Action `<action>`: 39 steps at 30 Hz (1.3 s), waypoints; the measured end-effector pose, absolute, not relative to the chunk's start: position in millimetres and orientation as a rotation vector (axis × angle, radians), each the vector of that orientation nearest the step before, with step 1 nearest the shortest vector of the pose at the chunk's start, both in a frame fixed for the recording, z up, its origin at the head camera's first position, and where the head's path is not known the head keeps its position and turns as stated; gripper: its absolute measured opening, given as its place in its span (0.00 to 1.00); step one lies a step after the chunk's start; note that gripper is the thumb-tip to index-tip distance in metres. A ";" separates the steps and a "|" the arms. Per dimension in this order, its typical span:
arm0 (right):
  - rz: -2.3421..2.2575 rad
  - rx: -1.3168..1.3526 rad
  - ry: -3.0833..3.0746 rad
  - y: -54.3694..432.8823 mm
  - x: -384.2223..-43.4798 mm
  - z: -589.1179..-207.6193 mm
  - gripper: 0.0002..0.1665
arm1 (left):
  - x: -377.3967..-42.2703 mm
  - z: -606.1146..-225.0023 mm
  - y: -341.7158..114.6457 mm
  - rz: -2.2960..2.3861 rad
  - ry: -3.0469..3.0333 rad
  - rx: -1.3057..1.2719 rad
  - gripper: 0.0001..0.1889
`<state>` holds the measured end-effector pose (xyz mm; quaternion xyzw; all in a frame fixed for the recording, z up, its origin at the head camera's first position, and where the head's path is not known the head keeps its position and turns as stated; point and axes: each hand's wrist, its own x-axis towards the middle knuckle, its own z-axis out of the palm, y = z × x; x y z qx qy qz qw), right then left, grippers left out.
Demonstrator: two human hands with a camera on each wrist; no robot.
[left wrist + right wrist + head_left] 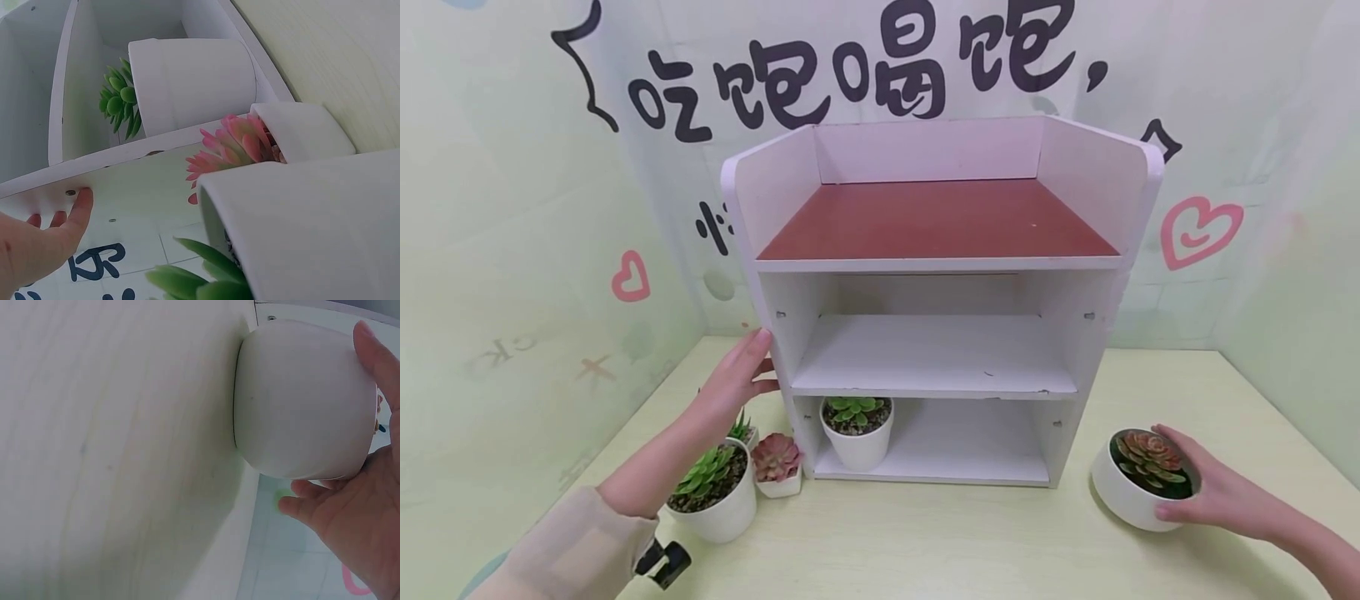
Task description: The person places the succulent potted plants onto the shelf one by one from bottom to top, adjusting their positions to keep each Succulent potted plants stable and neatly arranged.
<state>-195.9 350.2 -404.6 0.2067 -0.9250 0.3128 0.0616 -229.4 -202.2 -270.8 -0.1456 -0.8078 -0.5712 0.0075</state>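
Observation:
My left hand point(737, 375) rests against the outer left side of a white shelf unit point(932, 392), fingers extended; the left wrist view shows its fingertips point(81, 203) at the panel. At the right, my right hand point(1213, 483) grips a round white pot holding a red-and-green succulent point(1150, 458), thumb on the near side and fingers around the far side. From the right wrist view, the smooth white pot point(306, 400) sits close over the table. One potted green succulent point(857, 429) stands at the left of the unit's bottom compartment.
Left of the unit stand a small pink succulent point(777, 467), a larger white pot with a green succulent point(718, 500) and a spiky plant point(742, 429), partly behind the left arm. The unit has a red-brown top surface point(936, 218). A printed backdrop point(655, 192) hangs behind the table.

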 end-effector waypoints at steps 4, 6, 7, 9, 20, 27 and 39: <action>0.923 0.583 -2.854 348.4 -196.9 -400.3 0.53 | -229.2 -270.8 -202.2 -1.783 -2.525 -0.461 0.32; 0.940 0.577 -2.860 347.4 -197.2 -398.6 0.52 | -229.1 -270.8 -202.2 -1.785 -2.522 -0.462 0.32; 0.949 0.570 -2.862 346.7 -197.2 -398.0 0.52 | -229.1 -270.8 -202.2 -1.787 -2.520 -0.463 0.32; 0.957 0.547 -2.861 345.1 -197.5 -397.2 0.52 | -229.2 -270.8 -202.1 -1.789 -2.516 -0.465 0.32; 0.981 0.484 -2.887 343.5 -197.1 -396.9 0.50 | -229.3 -272.1 -201.5 -1.791 -2.502 -0.469 0.32; 1.016 0.496 -2.895 343.4 -197.8 -396.4 0.48 | -228.4 -273.4 -201.3 -1.775 -2.505 -0.461 0.32; 0.977 0.476 -2.902 344.4 -197.0 -396.8 0.48 | -227.8 -272.1 -200.2 -1.783 -2.506 -0.439 0.33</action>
